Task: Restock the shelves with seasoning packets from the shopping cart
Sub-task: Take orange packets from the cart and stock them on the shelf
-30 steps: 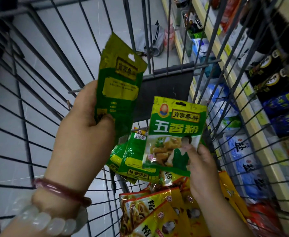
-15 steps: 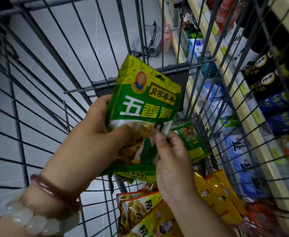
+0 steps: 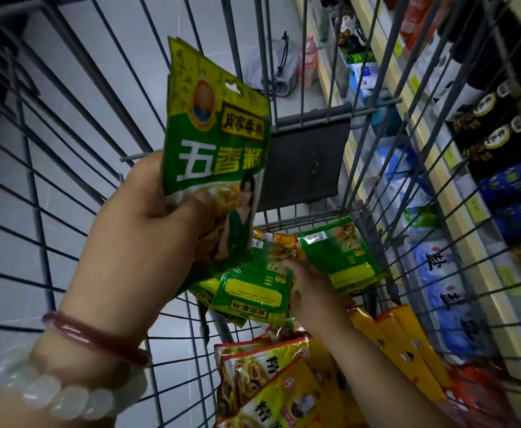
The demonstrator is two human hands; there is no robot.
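Note:
My left hand (image 3: 142,239) grips a stack of green seasoning packets (image 3: 216,149) upright above the wire shopping cart (image 3: 77,230), thumb across the front one. My right hand (image 3: 311,288) reaches down into the cart among more green packets (image 3: 253,298), its fingers on a small yellow and green packet (image 3: 279,251); motion blur hides whether they close on it. Another green packet (image 3: 342,254) lies back side up at the cart's far end. Yellow packets (image 3: 271,384) are piled at the near end.
Store shelves (image 3: 456,211) run along the right, stocked with blue and white bags (image 3: 444,291) and dark bottles (image 3: 493,143). The cart's grey flap (image 3: 302,168) stands at its far end. A grey bag (image 3: 271,69) sits on the tiled aisle floor beyond.
My right hand passed its green packet onto the stack in my left hand, let go and dropped down into the cart. My left hand lifted the stack higher.

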